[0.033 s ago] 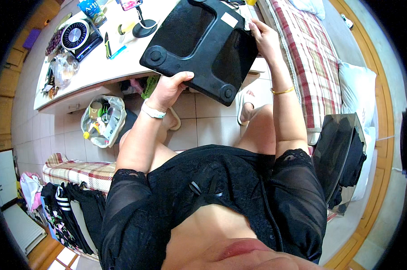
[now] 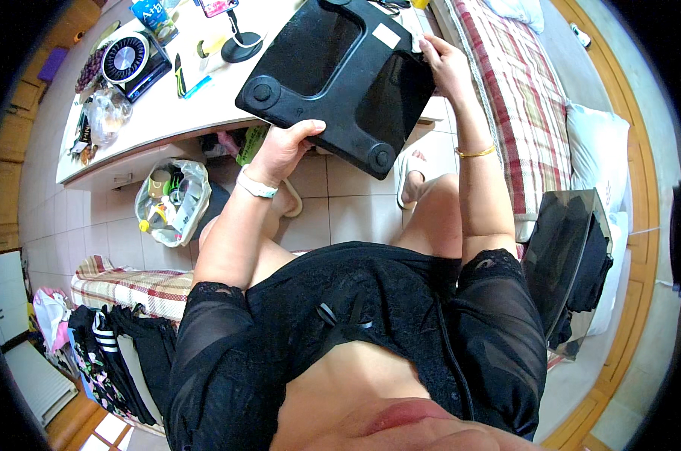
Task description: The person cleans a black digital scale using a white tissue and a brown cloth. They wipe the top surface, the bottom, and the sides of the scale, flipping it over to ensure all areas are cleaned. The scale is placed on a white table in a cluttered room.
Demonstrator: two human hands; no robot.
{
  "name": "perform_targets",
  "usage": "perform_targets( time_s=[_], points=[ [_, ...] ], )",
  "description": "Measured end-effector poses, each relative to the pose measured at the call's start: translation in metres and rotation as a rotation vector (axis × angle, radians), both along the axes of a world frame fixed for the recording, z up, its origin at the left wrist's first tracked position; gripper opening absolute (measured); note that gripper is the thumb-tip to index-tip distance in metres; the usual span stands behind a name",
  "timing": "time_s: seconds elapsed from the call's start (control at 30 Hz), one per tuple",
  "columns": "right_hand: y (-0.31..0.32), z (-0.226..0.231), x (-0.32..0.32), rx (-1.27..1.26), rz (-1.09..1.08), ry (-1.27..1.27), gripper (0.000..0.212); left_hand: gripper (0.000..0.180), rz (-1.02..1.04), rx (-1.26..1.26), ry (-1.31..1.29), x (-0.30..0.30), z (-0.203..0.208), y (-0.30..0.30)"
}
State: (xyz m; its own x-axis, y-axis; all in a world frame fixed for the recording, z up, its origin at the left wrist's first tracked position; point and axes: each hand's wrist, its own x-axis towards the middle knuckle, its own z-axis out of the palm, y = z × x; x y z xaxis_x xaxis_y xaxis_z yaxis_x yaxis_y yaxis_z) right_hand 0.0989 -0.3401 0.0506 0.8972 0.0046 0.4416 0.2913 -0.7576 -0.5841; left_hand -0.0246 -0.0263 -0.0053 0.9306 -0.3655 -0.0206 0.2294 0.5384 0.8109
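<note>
A black bathroom scale (image 2: pixel 331 105) is held up over the table's edge with its underside toward me. Round feet sit at its corners, and a white label is stuck near its far right side. My left hand (image 2: pixel 286 145) grips the near-left edge, thumb lying on the underside and fingers hidden beneath. At the right edge, my right hand (image 2: pixel 447 66) is closed with thumb and fingers pinching a small white wipe (image 2: pixel 417 43) against the scale's rim.
On the white table (image 2: pixel 227 94) are a round-topped device (image 2: pixel 126 59), a knife (image 2: pixel 180 77), a blue pen (image 2: pixel 198 87), a phone stand (image 2: pixel 242 49) and a plastic bag (image 2: pixel 109 116). A lined trash bin (image 2: pixel 173 203) stands below. A plaid-covered sofa (image 2: pixel 506 98) lies right.
The scale has shifted very slightly to the right and nearer me. My right hand has moved a little the same way; the left hand looks unchanged.
</note>
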Motion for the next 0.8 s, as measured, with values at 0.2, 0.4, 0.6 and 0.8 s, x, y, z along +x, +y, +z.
perform_targets(
  time_s=[0.2,0.4,0.6,0.8],
  points=[
    [-0.027,-0.01,0.004,0.386,0.136,0.42,0.041,0.045,0.024,0.149,0.103,0.02,0.001,0.015],
    [-0.044,-0.082,0.02,0.914,0.025,0.184,0.032,0.059,0.09,-0.062,-0.171,0.034,0.016,0.007],
    [0.018,-0.072,-0.035,0.793,-0.108,-0.081,0.033,0.036,0.196,-0.163,-0.052,0.029,0.017,-0.002],
    [0.033,-0.058,-0.089,0.886,0.03,-0.024,0.028,0.034,0.117,-0.074,-0.065,0.036,0.003,0.03]
  ],
)
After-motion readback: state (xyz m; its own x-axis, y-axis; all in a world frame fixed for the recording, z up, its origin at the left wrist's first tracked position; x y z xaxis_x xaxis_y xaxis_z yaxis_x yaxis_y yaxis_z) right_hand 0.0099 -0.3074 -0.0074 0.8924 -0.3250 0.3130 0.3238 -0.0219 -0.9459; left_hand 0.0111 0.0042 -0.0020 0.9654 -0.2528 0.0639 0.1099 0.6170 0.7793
